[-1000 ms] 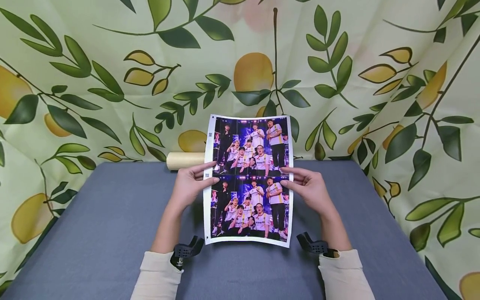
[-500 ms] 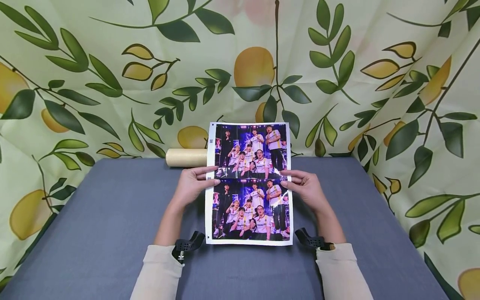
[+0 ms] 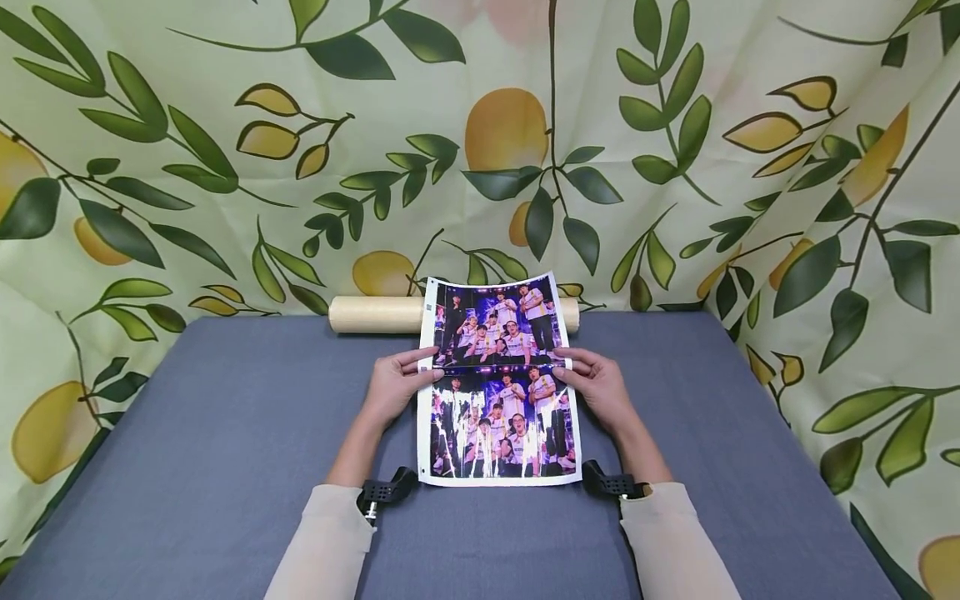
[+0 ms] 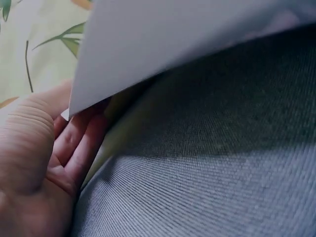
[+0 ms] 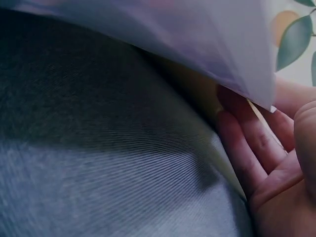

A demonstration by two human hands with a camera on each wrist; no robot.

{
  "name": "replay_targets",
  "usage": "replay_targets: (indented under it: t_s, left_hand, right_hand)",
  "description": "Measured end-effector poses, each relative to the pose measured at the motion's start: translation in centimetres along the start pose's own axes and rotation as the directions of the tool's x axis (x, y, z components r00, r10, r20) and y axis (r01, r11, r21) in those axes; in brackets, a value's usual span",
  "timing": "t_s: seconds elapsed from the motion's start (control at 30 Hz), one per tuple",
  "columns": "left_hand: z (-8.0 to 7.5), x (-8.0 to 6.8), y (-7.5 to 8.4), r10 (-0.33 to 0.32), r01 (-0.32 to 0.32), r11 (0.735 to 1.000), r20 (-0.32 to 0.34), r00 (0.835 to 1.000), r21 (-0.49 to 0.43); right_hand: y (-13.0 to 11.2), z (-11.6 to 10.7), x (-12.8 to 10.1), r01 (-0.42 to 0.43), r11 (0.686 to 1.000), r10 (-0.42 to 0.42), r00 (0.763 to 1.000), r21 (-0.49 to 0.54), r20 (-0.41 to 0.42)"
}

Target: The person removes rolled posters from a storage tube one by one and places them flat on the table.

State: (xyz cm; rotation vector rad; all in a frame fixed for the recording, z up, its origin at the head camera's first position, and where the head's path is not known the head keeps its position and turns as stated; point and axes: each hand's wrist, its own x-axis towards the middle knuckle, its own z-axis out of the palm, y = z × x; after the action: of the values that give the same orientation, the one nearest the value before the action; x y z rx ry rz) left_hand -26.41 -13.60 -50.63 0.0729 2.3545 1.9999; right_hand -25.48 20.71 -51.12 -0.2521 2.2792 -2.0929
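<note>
The person holds a glossy printed sheet [image 3: 498, 379] by its two long edges, about halfway up. The left hand [image 3: 395, 387] pinches the left edge, thumb on the printed face and fingers [image 4: 81, 148] tucked beneath the white underside. The right hand [image 3: 597, 385] grips the opposite edge the same way, thumb on top and fingers [image 5: 247, 148] under the paper. The sheet carries the same group photo printed twice, one above the other, with a white border around them. Its near half lies low over the grey-blue bench [image 3: 225, 433], while the far half tilts upward from the line between the two hands; from the wrist views, the underside of the paper arches clear of the cloth surface. Just beyond the sheet's far edge lies a pale cardboard roll [image 3: 371, 314], set crosswise against the back of the bench and partly hidden by the paper. Behind the roll hangs a backdrop cloth [image 3: 225, 125] printed with lemons and green leaves. Cream sleeves [image 3: 322, 542] cover both forearms.
</note>
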Motion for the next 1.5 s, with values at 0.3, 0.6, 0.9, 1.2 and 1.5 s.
replay_targets:
  t_s: [0.3, 0.6, 0.9, 1.2, 1.5]
  left_hand:
    - [0.2, 0.2, 0.1, -0.004, -0.001, 0.999, -0.088, 0.996, -0.051]
    - [0.1, 0.0, 0.0, -0.019, -0.002, 0.993, -0.179, 0.984, -0.117]
    - [-0.4, -1.3, 0.1, 0.067, -0.071, 0.99, -0.033, 0.997, -0.126]
    - [-1.3, -6.7, -0.3, 0.159, -0.183, 0.978, 0.21, 0.965, 0.098]
    - [-1.2, -8.2, 0.1, 0.084, -0.181, 0.939, 0.317, 0.945, 0.291]
  right_hand:
    - [-0.4, 0.2, -0.1, -0.012, 0.998, 0.012, 1.0, -0.067, -0.004]
    - [-0.7, 1.1, -3.0, 0.093, 0.994, -0.083, 0.981, -0.05, 0.177]
    - [-0.5, 1.6, -4.5, 0.158, 0.983, -0.138, 0.973, -0.095, 0.187]
    - [-1.1, 1.9, -4.2, 0.072, 0.997, -0.069, 0.985, -0.014, 0.158]
    - [-0.9, 2.6, -4.8, 0.103, 0.995, -0.103, 0.994, 0.01, 0.024]
